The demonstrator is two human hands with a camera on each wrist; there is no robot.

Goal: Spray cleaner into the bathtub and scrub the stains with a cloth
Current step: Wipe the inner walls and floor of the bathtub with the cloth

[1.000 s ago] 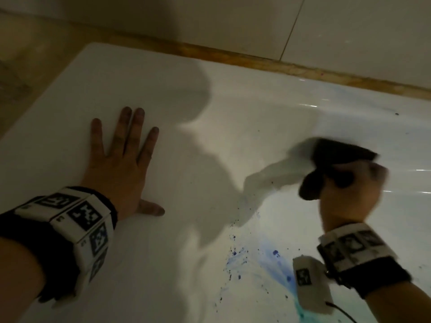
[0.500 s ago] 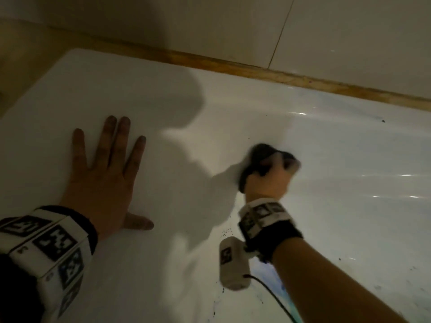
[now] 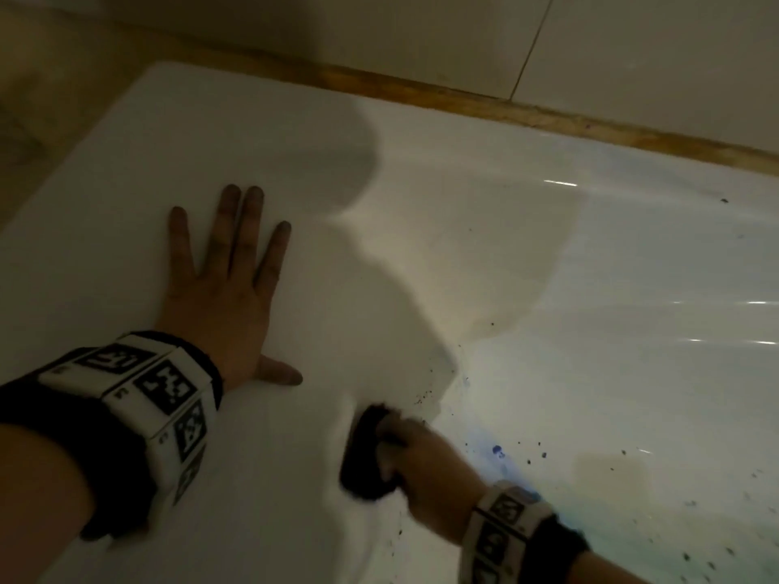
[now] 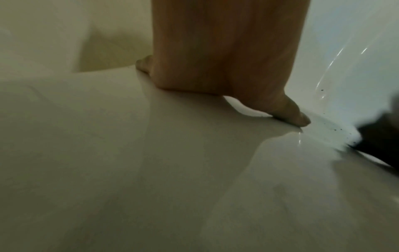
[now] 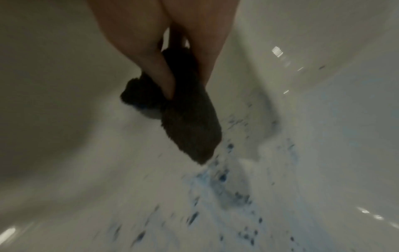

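Note:
My left hand (image 3: 227, 280) lies flat with fingers spread on the white bathtub rim (image 3: 126, 183); in the left wrist view the palm (image 4: 215, 51) presses the rim. My right hand (image 3: 417, 465) grips a dark bunched cloth (image 3: 366, 453) against the inner tub wall just below the rim. The right wrist view shows the cloth (image 5: 190, 122) held between thumb and fingers, hanging toward blue stains (image 5: 224, 184). Blue stains (image 3: 497, 451) and dark specks dot the tub to the right of the cloth.
A brownish sealant strip (image 3: 506, 107) runs along the tub's far edge under a tiled wall (image 3: 632, 44). The tub's white inner surface (image 3: 653, 330) slopes away to the right with bright glints. No spray bottle is in view.
My right hand has swept the cloth from the far right of the tub wall leftward, then down toward me beside the blue stains. The left hand has stayed flat on the rim.

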